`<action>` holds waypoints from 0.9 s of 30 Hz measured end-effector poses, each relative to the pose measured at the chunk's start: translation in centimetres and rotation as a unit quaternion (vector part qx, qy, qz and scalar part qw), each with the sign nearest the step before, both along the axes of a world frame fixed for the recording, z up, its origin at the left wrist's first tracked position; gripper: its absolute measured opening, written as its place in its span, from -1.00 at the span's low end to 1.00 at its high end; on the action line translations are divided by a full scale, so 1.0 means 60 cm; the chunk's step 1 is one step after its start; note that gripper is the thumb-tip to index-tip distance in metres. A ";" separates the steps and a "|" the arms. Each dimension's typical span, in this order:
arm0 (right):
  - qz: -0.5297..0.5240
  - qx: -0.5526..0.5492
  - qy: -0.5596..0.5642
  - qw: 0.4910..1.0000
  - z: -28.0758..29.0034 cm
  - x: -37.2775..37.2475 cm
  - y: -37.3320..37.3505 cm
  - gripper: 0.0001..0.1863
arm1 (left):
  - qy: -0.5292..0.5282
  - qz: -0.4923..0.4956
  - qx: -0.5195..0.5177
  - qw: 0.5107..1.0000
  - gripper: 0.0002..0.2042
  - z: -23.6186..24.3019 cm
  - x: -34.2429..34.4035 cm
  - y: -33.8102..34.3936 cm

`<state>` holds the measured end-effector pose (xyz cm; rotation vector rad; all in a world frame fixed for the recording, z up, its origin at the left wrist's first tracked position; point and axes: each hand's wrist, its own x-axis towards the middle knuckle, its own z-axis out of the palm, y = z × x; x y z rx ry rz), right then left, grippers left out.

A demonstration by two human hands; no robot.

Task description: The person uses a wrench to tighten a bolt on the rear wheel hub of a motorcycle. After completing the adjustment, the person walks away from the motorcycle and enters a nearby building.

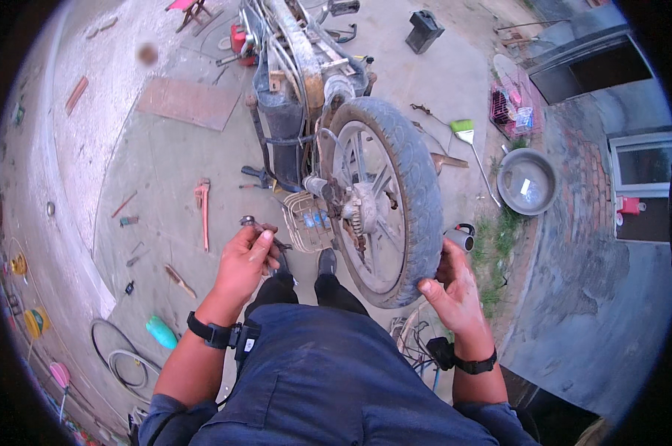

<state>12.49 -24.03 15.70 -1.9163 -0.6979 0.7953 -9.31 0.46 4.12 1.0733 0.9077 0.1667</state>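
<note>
A dirty motorbike (287, 89) stands in front of me, with its spoked alloy wheel (377, 230) and dusty black tyre toward me. My left hand (247, 260), left of the wheel, is closed on a small dark metal tool with a round silver end (248, 221), perhaps a wrench; its rest is hidden by my fingers. My right hand (447, 282) grips the lower right of the tyre (417, 186), thumb on the tread and fingers curled behind. A wire rack (306, 219) with something blue inside lies below the hub, above my shoes.
A red pipe wrench (202, 212), a brush (178, 281), hoses (120, 364), a teal bottle (161, 332) and a board (187, 104) lie to the left. To the right are a broom (462, 130), a metal basin (527, 181), a kettle-like pot (461, 238), a pink cage (510, 108) and the house wall (573, 297).
</note>
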 end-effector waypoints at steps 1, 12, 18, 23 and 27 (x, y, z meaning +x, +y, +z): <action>-0.005 0.001 0.019 1.000 0.001 -0.003 -0.002 -0.07 | -0.018 0.006 -0.012 1.000 -0.69 0.006 -0.005 0.003; -0.017 0.033 0.032 0.999 -0.029 -0.009 -0.017 -0.25 | -0.125 -0.051 -0.063 0.989 -0.75 0.096 -0.032 0.031; 0.035 0.050 0.065 0.996 -0.024 0.016 -0.014 -0.27 | -0.100 0.025 0.098 0.990 -0.51 0.123 -0.042 0.019; 0.068 -0.042 -0.012 0.997 -0.008 0.032 -0.007 -0.30 | -0.032 0.078 0.149 0.985 -0.67 0.117 -0.064 0.015; 0.093 -0.011 0.013 0.995 0.006 0.040 0.007 -0.32 | -0.048 0.117 0.160 0.979 -0.70 0.103 -0.067 0.005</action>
